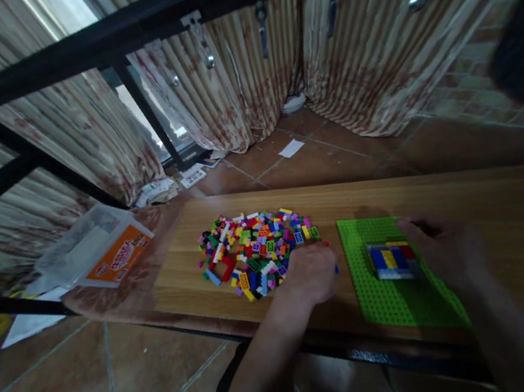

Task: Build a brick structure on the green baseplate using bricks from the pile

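Observation:
My left hand (313,273) is at the right side of a heap of small coloured building bricks (256,251). Its fingers are curled downward and closed. Whatever lies between the fingertips is hidden, though a bit of red and a bit of blue show beside them. A green baseplate (375,304) lies to the right of the heap. On it stands a small block of joined bricks (389,261) in blue, yellow, red and pale tones. At the baseplate's right edge is my right hand (441,249), blurred and dim, close beside the block; its grip is unclear.
Everything rests on a long wooden board (516,232). A clear plastic box (93,246) with an orange label stands beyond its left end. A dark metal rail (150,20) crosses above, with clips hanging from it. Curtains (240,71) and scattered papers (291,148) are behind.

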`<state>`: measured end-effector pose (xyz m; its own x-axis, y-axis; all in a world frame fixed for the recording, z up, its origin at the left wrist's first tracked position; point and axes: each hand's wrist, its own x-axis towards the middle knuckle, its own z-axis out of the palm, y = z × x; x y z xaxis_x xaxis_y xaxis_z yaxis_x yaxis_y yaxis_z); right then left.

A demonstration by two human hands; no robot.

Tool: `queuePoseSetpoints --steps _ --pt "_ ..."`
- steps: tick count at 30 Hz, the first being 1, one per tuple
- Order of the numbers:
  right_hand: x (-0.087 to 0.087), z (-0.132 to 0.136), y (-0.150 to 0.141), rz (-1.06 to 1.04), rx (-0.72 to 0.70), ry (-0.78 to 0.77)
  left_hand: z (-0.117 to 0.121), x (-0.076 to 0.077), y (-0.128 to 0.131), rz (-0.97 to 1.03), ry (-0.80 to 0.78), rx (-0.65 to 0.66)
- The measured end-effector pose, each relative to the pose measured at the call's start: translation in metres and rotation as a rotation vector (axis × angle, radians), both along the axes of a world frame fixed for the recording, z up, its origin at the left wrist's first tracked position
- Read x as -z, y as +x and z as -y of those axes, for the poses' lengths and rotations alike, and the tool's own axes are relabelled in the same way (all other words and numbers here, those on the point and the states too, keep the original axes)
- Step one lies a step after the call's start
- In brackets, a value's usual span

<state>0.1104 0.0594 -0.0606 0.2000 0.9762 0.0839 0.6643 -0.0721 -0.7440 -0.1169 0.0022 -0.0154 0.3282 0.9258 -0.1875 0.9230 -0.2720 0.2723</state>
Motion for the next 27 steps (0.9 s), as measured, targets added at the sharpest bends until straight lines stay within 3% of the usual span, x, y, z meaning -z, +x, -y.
queuePoseSetpoints --steps 9,12,16,20,22,24,27 --pt "-0.003 0.001 -0.007 0.098 -0.03 0.026 0.001 0.0 -0.003 0.053 0.001 -0.007" --pt "-0.003 0.001 -0.008 0.1 -0.026 0.024 0.0 -0.008 -0.013 0.124 -0.011 -0.059" --pt "-0.003 0.001 -0.01 0.074 -0.036 0.043 0.005 -0.03 -0.057 0.158 -0.02 -0.165" --pt "-0.006 0.004 -0.016 0.018 -0.05 0.077 0.022 -0.044 -0.114 -0.011 -0.081 -0.443" --pt "-0.009 0.005 -0.018 -0.003 -0.06 0.086 0.028 -0.042 -0.131 -0.104 -0.163 -0.538" --pt "-0.011 0.005 -0.019 -0.013 -0.054 0.116 0.03 -0.034 -0.137 -0.142 -0.237 -0.52" --pt "-0.013 0.004 -0.014 -0.019 -0.041 0.15 0.026 -0.021 -0.136 -0.084 -0.218 -0.537"
